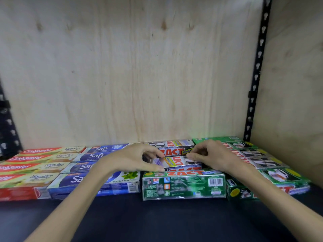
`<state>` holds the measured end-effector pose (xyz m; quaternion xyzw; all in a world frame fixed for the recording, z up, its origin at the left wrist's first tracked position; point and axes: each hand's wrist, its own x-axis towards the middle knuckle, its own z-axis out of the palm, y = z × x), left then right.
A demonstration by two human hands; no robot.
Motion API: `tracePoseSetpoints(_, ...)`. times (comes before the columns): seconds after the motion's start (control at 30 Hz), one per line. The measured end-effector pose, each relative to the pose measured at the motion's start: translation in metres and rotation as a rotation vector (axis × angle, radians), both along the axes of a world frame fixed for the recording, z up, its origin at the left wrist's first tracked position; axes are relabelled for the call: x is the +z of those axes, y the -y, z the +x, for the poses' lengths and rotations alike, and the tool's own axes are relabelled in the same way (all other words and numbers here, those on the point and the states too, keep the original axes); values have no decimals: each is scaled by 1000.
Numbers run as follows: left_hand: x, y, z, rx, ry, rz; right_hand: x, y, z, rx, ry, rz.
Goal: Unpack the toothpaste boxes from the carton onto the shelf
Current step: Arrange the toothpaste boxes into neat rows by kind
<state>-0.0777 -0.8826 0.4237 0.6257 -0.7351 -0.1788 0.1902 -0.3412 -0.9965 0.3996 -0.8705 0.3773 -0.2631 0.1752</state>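
Note:
Rows of toothpaste boxes lie flat on the dark shelf point(132, 215). In the middle row a silver Zact Smokers box point(176, 151) sits tilted above the other boxes, held at both ends. My left hand point(132, 158) grips its left end with fingers and thumb curled round it. My right hand point(211, 155) pinches its right end. Under it lies another silver Zact box point(181, 163), and a green Zact box point(183, 185) is at the front. The carton is out of view.
Red Colgate boxes point(35, 165) fill the left, blue Safi boxes point(97, 157) lie beside them, and more Zact boxes point(258, 159) fill the right. A plywood back wall point(131, 67) and a black slotted upright point(257, 70) bound the shelf.

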Motion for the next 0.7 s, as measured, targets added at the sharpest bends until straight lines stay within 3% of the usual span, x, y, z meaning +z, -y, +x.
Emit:
tracePoseSetpoints(0.1,-8,6,3,52,124,-98,-3,6,-1,16,11,0)
tracePoseSetpoints(0.27,-12,10,2,84,160,-145,3,-4,-8,96,31,89)
tracePoseSetpoints(0.43,-18,14,-1,110,130,-180,4,-6,-7,78,-98,143)
tracePoseSetpoints(0.7,-18,17,-3,117,52,-419,20,-9,-1,-54,14,34)
